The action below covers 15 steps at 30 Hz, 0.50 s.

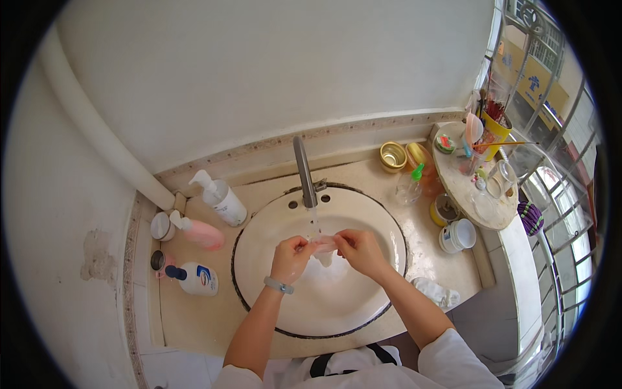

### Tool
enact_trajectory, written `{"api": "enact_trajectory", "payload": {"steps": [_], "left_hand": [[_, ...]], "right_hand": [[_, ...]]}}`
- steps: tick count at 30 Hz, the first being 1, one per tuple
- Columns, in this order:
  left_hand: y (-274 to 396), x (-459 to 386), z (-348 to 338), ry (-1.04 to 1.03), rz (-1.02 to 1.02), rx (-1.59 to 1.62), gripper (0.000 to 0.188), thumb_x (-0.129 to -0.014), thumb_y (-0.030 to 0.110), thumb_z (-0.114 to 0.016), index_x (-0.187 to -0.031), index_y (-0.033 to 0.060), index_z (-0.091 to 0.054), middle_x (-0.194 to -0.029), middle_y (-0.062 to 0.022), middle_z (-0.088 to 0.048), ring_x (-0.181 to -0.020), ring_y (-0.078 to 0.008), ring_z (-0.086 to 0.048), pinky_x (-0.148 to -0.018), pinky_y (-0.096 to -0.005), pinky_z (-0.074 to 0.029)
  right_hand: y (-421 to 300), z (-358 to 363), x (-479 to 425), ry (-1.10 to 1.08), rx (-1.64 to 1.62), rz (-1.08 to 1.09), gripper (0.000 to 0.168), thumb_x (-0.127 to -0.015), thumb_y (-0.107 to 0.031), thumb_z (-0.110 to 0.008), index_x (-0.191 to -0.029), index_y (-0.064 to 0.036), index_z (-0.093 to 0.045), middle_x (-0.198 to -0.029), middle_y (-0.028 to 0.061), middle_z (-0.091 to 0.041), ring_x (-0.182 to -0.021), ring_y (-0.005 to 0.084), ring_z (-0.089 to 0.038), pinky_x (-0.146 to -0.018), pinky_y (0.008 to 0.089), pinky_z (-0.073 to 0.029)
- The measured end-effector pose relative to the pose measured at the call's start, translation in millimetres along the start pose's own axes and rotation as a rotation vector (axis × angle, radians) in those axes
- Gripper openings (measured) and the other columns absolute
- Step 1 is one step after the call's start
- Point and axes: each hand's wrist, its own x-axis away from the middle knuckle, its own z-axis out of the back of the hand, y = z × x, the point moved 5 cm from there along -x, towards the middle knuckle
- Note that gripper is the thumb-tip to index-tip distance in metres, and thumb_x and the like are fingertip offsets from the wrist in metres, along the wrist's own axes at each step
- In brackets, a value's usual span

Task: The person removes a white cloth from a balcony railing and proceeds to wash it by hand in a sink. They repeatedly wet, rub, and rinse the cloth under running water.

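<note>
My left hand [293,257] and my right hand [358,250] pinch opposite ends of a small pale pink and white cloth item [323,244], whose exact kind I cannot tell. It is stretched between them above the white oval sink [272,291], and its lower part hangs down. A thin stream of water [314,218] falls onto it from the curved metal faucet [302,167]. A grey band circles my left wrist.
On the left of the counter stand a white pump bottle [226,204], a pink spray bottle [204,234] and a lotion bottle [200,279]. To the right are a gold bowl [392,156], a clear bottle [409,188], a white tub [457,237] and a crumpled white cloth [435,291].
</note>
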Motion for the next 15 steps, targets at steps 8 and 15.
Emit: {"api": "enact_trajectory", "payload": {"steps": [8,15], "left_hand": [[-20,-3,2,-0.006,0.076,0.158,0.016,-0.076,0.015,-0.058,-0.066,0.0018,-0.055,-0.057,0.0009,-0.05,-0.053,-0.0048,-0.043,-0.048,-0.0192,-0.035],[-36,0,19,0.114,0.235,0.315,0.015,-0.077,0.015,-0.057,-0.079,-0.0001,-0.058,-0.064,-0.0019,-0.054,-0.056,-0.0066,-0.045,-0.051,-0.0197,-0.036]], "right_hand": [[10,-24,-17,-0.203,0.009,0.006,0.02,-0.081,-0.019,-0.051,-0.09,-0.001,-0.051,-0.08,0.0124,-0.057,-0.072,0.0222,-0.056,-0.063,0.03,-0.043],[-7,-59,-44,-0.386,0.549,0.229,0.032,-0.076,-0.015,-0.054,-0.103,-0.007,-0.04,-0.077,0.0142,-0.057,-0.073,0.0296,-0.055,-0.062,0.0334,-0.043]]}}
